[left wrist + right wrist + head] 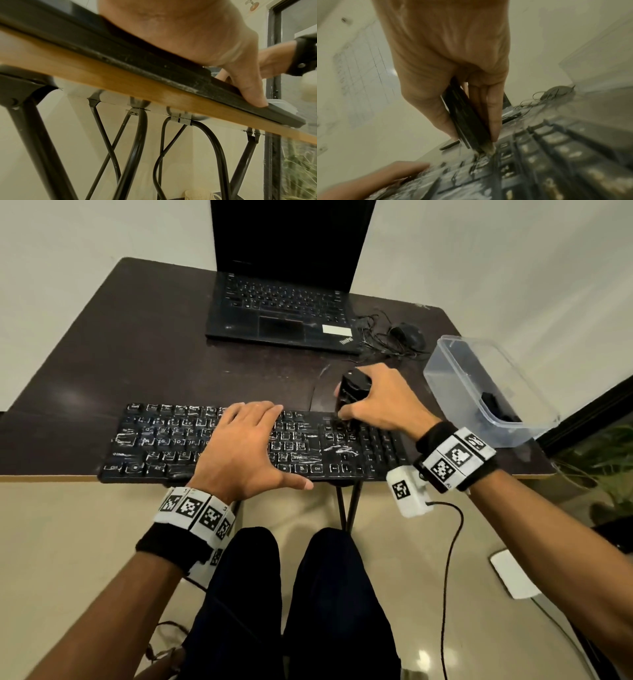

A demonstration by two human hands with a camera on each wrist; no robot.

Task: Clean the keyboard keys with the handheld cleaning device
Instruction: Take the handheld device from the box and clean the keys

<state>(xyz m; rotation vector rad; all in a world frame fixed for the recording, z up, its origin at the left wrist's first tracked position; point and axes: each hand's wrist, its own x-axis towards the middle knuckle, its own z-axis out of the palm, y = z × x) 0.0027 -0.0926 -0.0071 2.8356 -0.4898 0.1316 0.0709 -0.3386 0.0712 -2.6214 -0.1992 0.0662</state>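
A black keyboard (161, 440) streaked with white dust lies along the near edge of the dark table (137, 354). My left hand (246, 443) lies flat on its middle keys, fingers straight, thumb (248, 89) on the front edge. My right hand (373, 398) grips a black handheld cleaning device (352, 392), held upright with its tip down on the keys left of the number pad. In the right wrist view the cleaning device (465, 121) sits between thumb and fingers, its brush tip touching the keyboard (556, 155).
An open black laptop (281, 313) stands at the back of the table, with a wired mouse (407, 333) and tangled cable to its right. A clear plastic container (479, 385) holding a black item sits at the right edge. Black metal table legs (133, 148) run below.
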